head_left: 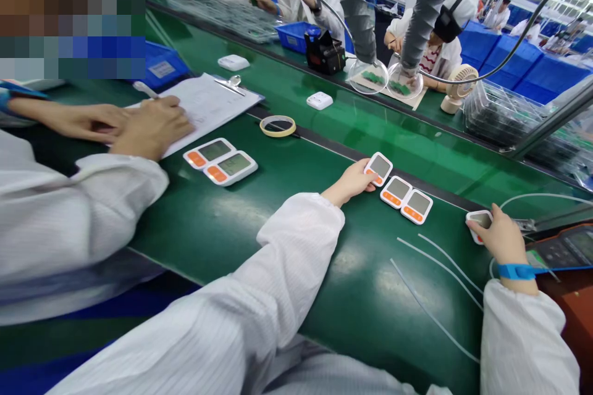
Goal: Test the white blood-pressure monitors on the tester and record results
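In the head view, my left hand (354, 181) is closed on a small white monitor with a grey screen and orange buttons (380, 166), held at the table's back edge. Just right of it, two matching monitors (406, 199) lie side by side on the green table (296, 247). My right hand (504, 236), with a blue band at its wrist, grips another white monitor (480, 222) at the right; my fingers and thumb partly cover it. Several thin clear tubes (433, 305) lie on the table between my forearms.
A co-worker's hands (148, 123) write on a clipboard (204, 102) at the left. Two more monitors (220, 160) and a tape roll (278, 126) lie nearby. White units (319, 100) sit on the green belt behind. An orange-edged meter (567, 247) stands far right.
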`<state>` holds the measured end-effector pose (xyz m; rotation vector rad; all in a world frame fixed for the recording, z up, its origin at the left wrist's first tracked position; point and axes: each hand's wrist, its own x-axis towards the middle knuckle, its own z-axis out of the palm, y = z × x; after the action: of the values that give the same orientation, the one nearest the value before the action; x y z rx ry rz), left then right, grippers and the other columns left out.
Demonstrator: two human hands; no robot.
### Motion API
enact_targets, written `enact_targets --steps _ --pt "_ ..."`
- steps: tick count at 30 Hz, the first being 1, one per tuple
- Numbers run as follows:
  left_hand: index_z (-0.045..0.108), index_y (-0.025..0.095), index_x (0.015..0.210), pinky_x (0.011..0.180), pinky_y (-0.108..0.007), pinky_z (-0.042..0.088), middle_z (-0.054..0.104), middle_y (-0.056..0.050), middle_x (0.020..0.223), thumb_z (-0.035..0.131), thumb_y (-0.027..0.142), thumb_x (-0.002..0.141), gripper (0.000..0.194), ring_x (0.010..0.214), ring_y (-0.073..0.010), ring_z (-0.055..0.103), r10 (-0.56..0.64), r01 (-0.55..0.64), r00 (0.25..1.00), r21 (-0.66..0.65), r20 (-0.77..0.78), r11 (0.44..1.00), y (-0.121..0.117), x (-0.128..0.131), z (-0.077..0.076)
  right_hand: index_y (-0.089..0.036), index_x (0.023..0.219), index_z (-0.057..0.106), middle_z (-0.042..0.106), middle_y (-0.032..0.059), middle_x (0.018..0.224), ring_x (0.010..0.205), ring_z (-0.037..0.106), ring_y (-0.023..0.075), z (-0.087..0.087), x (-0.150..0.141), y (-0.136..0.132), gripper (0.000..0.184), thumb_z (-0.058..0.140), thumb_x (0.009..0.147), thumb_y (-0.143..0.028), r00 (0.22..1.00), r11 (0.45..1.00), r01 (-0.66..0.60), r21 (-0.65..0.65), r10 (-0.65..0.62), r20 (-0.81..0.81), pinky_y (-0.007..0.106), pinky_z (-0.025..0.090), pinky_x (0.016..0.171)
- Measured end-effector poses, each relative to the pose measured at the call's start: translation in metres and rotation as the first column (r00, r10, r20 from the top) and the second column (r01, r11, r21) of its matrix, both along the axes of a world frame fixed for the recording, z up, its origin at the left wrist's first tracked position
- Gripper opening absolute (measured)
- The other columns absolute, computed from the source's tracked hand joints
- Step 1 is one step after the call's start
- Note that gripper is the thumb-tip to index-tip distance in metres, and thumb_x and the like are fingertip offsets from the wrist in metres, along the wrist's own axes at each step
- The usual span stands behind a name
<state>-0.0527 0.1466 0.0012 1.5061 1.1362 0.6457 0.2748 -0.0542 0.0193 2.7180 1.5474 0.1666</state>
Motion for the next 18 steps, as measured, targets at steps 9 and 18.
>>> enact_targets --steps 9,18 --pt "0.071 0.013 0.094 0.096 -0.040 0.047 0.064 -0.013 0.098 0.059 0.037 0.085 0.029 0.104 -0.0278 0.060 0.204 -0.081 0.956 0.478 -0.210 0.875 -0.013 0.002 0.011 -0.019 0.079 0.063 0.069 0.0074 0.074 0.071 0.064 0.0249 0.030 -0.016 -0.001 0.046 0.063 0.077 -0.065 0.907 1.000 0.028 0.010 -0.021 -0.420 0.032 0.042 0.064" --pt "0.053 0.017 0.124 0.059 -0.024 0.052 0.068 -0.006 0.093 0.079 0.043 0.073 0.063 0.071 -0.0145 0.067 -0.517 0.696 0.653 -0.168 0.553 0.698 -0.120 0.056 0.009 -0.017 0.083 0.062 0.063 0.0024 0.067 0.059 0.056 0.0160 0.048 -0.090 -0.002 0.051 0.062 0.082 -0.068 0.518 0.943 -0.057 0.329 0.310 -0.798 0.025 0.040 0.055"
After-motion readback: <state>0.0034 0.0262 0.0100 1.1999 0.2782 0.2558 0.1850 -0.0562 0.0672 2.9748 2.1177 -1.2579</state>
